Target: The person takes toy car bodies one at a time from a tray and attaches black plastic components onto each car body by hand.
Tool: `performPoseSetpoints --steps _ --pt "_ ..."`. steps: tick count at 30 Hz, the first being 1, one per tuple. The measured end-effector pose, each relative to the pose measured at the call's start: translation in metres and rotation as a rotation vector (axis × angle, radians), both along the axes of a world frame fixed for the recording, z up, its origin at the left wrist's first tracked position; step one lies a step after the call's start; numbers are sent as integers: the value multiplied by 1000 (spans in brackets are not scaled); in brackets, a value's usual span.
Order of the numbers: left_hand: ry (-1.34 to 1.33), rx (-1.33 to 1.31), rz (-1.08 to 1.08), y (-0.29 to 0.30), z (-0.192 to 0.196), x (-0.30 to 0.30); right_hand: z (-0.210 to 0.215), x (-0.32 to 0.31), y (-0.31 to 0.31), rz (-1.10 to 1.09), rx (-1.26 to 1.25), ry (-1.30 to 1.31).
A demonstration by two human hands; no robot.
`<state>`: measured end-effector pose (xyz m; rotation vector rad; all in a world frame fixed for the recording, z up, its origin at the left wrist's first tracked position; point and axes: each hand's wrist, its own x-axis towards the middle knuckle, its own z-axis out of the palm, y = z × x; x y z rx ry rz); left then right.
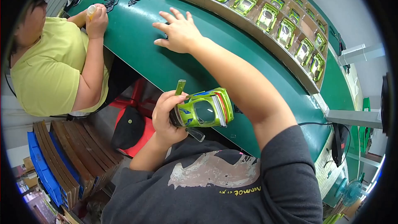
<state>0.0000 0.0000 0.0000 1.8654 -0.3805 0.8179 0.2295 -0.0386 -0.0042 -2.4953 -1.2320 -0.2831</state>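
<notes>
Table: green work surface (137, 45), runs far-left to near-right, curved edge.
Tray: long cardboard tray (232, 16) w/ compartments along far side, each holding a green car shell (267, 16); no labels readable.
Co-worker: person in yellow shirt (49, 74) at left, hands at table edge holding sth small, yellowish; dark small parts (111, 1) just beyond.
Stack: brown trays (66, 157) on blue crate (41, 170), near left, on floor.
Toy car body: green shell (205, 108) below table edge, near centre; long axis left-right, windscreen faces cam.
Left hand (166, 118): clamped on shell's left end.
Right hand (180, 31): flat on table, fingers spread, holds nothing.
</notes>
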Motion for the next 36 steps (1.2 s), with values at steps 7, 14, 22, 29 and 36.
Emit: performPoseSetpoints --steps 7,14,22,29,36 --pt "40 -78 29 10 -5 4 -17 17 -38 15 69 -27" --pt "106 -81 -92 -4 -12 13 3 -19 -182 -50 33 0" --pt "85 -8 -231 -26 -4 13 26 -101 -273 -165 577 448" --pt "117 21 -247 -38 1 16 29 -155 -281 10 269 560" --pt "119 36 -283 -56 15 15 34 -71 -238 -542 176 70"
